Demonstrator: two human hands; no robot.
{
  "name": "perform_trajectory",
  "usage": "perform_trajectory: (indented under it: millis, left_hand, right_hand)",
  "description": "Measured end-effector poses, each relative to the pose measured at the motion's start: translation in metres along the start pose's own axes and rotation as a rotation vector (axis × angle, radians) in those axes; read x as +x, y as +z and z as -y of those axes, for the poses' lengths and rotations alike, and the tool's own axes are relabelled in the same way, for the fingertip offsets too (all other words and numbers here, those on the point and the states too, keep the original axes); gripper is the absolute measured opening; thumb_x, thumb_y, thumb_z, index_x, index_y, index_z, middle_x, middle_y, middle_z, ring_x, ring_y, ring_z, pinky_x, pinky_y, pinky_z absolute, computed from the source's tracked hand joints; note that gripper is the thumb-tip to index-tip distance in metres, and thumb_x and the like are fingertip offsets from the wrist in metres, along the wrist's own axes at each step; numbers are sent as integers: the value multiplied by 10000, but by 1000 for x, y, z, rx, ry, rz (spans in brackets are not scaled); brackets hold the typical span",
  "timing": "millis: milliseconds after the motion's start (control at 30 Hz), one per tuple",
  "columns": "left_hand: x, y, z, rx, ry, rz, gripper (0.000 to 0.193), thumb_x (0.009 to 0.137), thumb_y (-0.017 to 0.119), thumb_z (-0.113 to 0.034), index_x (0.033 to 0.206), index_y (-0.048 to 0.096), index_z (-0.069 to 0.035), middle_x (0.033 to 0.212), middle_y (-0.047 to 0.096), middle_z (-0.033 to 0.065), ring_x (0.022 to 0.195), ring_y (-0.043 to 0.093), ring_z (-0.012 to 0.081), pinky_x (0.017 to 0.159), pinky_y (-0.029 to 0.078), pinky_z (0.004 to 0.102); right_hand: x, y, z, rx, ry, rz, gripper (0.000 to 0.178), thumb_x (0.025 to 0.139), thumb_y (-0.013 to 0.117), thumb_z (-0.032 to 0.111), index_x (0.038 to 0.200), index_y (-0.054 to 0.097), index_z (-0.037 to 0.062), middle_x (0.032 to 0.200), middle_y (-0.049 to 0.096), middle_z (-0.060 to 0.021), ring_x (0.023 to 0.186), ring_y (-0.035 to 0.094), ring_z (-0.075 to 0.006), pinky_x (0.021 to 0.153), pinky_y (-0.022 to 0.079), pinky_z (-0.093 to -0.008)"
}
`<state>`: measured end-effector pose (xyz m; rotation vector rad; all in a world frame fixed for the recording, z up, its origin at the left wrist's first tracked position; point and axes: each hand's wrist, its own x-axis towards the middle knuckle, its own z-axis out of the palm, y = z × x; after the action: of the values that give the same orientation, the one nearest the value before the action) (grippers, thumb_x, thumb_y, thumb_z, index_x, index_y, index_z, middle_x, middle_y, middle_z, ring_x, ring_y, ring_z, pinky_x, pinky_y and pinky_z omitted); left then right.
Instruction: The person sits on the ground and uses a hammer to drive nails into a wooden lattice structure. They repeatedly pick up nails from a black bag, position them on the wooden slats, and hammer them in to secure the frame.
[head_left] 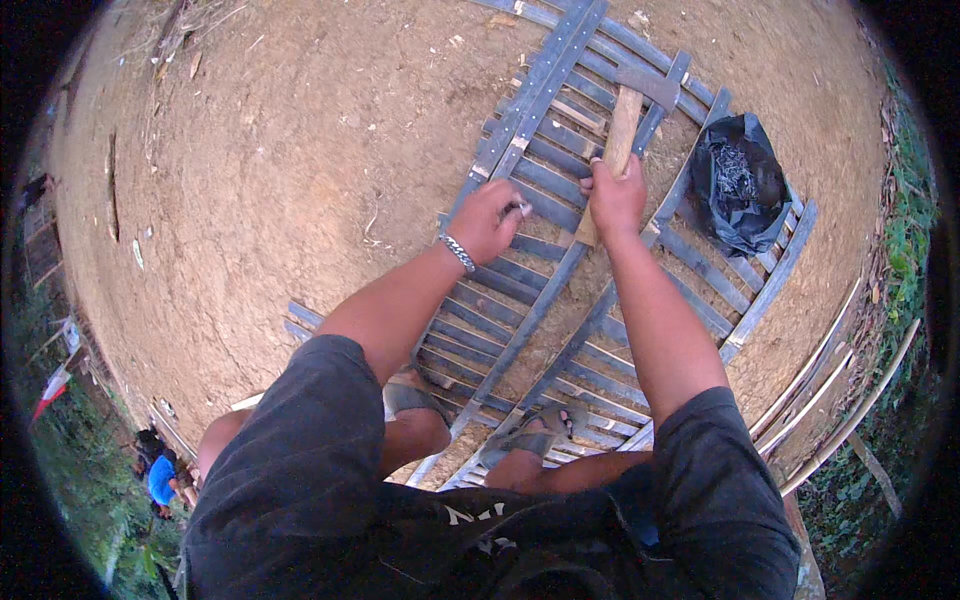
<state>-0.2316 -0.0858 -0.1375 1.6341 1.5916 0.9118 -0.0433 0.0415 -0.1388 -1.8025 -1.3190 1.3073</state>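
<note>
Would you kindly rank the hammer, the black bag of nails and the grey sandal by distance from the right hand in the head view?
1. hammer: gripped by the right hand, its head pointing up and away.
2. black bag of nails: to the right, on the slatted frame.
3. grey sandal: below, near the picture's lower middle.

A hammer (628,118) with a pale wooden handle and a dark grey metal head points up and away, head raised above a frame of grey wooden slats (560,240) lying flat on bare brown earth. Its handle's lower end sits in a fist. A small nail (522,208) is pinched upright against one long grey slat, just left of the handle
</note>
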Motion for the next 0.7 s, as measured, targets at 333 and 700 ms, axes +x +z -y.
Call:
perform_trajectory:
  millis: [333,700]
  left_hand:
    - [-14,33,4,86,2,-409,134,862,698,-21,954,602,-29,949,644,179,880,633,372,792,514,449]
    - [-8,32,6,202,-50,-603,142,865,689,-28,972,596,-32,967,646,170,924,620,371,837,488,456]
  right_hand:
    - [-15,-9,0,20,-8,60,315,904,705,234,1104,592,19,854,692,-106,713,721,-187,617,564,-384]
    - [-70,19,7,-351,-212,296,337,867,711,257,1106,592,51,977,699,-242,949,677,-451,810,527,-505]
